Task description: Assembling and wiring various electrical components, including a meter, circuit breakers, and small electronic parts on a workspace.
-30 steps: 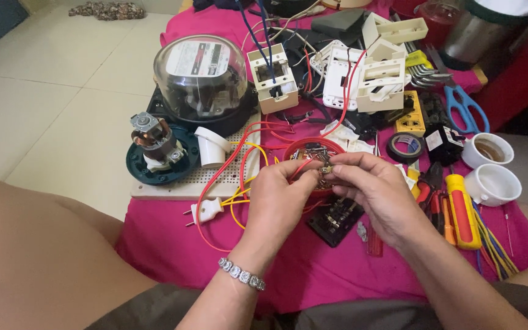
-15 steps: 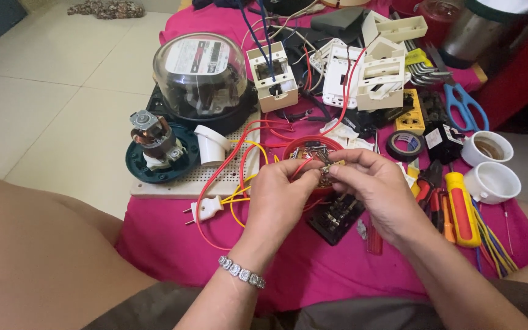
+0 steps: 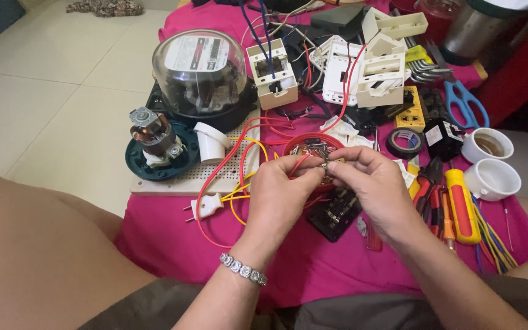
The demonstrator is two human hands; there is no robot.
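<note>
- The left hand (image 3: 279, 192), with a sparkling silver bracelet (image 3: 243, 269) at the wrist, pinched the end of a thin red wire (image 3: 299, 164) between thumb and fingertips.
- The right hand (image 3: 371, 186) met it fingertip to fingertip, closed on a small metal part (image 3: 326, 165); what kind of part it was could not be told, since the fingers hid most of it.
- Both hands hovered just in front of a small round red plastic tray (image 3: 294, 146) of tiny hardware, above a black terminal block (image 3: 337, 211) lying on the bright pink cloth (image 3: 172, 232).
- The red wire looped leftward across a white perforated board (image 3: 184, 180), near a white two-pin plug (image 3: 206, 206).
- On that board stood a small electric motor on a dark green round base (image 3: 154, 146) and a white plastic elbow fitting (image 3: 211, 142).
- Behind them sat a glass-domed electricity meter (image 3: 200, 67).
- To the right lay a yellow-handled screwdriver (image 3: 462, 205), red-handled pliers (image 3: 426, 192), a roll of black tape (image 3: 404, 142), blue-handled scissors (image 3: 465, 104) and two white ceramic cups (image 3: 490, 162).
</note>
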